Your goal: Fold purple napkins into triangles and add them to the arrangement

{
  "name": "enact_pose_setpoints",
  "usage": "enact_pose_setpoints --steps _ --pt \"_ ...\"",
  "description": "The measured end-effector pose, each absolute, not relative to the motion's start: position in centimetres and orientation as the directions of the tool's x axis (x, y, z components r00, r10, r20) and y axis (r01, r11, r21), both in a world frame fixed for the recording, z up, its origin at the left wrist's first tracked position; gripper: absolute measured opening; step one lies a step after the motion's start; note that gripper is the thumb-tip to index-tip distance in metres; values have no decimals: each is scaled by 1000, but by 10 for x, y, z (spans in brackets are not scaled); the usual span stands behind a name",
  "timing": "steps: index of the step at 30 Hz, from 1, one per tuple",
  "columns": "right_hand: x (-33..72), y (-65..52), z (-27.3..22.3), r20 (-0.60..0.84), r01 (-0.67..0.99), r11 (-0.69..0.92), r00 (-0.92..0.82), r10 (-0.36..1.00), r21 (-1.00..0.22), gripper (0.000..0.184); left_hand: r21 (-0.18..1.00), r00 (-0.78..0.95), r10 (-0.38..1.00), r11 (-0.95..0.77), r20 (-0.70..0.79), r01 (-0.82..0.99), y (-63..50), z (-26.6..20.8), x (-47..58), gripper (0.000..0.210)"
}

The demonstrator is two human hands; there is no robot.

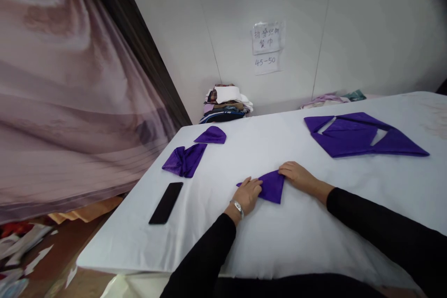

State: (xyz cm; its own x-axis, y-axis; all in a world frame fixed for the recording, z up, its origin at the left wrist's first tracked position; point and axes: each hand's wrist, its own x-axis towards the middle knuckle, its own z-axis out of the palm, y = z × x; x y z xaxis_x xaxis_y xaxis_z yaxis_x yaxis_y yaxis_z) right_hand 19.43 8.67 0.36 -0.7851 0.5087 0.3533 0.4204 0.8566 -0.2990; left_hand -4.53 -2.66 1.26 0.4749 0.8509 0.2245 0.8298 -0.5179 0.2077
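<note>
Napkin in hand: a small folded purple napkin (270,186) lies flat on the white desk (307,233) right in front of you, near the front middle of the cloth.
Long axis: it runs left to right across your view, slightly tilted, with a thin pointed tip at its left end under your left hand and a broader end toward the right; the lower corner points back toward you.
Left hand (248,194): it rests palm down on the napkin's left tip, fingers flat and close together, pressing rather than gripping; a wristwatch (238,206) sits at the wrist.
Right hand (296,174): it lies on the napkin's upper right corner, fingers stretched out flat toward the left, touching the cloth and closed around nothing.
Other folded pieces: a large flat purple napkin (359,136) lies well apart at the far right, a bunched purple napkin (184,160) and a small purple cap-shaped fold (211,135) lie at the far left.
Phone: a black phone (166,202) lies near the left edge of the desk.
Background: a stack of folded cloths (226,102) stands against the wall below a paper sign (267,46).
</note>
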Motion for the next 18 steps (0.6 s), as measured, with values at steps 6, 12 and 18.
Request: enact_pose_setpoints --steps 6,12,18 --pt "206 84 -16 449 369 881 -760 469 -295 36 447 356 918 -397 177 802 -37 20 -44 39" --pt "206 81 -11 457 393 882 -755 470 -259 39 317 255 959 -281 121 906 -26 18 -26 50" --pt "162 40 26 352 466 830 -754 554 -308 39 152 291 955 -295 52 943 -26 1 -21 56"
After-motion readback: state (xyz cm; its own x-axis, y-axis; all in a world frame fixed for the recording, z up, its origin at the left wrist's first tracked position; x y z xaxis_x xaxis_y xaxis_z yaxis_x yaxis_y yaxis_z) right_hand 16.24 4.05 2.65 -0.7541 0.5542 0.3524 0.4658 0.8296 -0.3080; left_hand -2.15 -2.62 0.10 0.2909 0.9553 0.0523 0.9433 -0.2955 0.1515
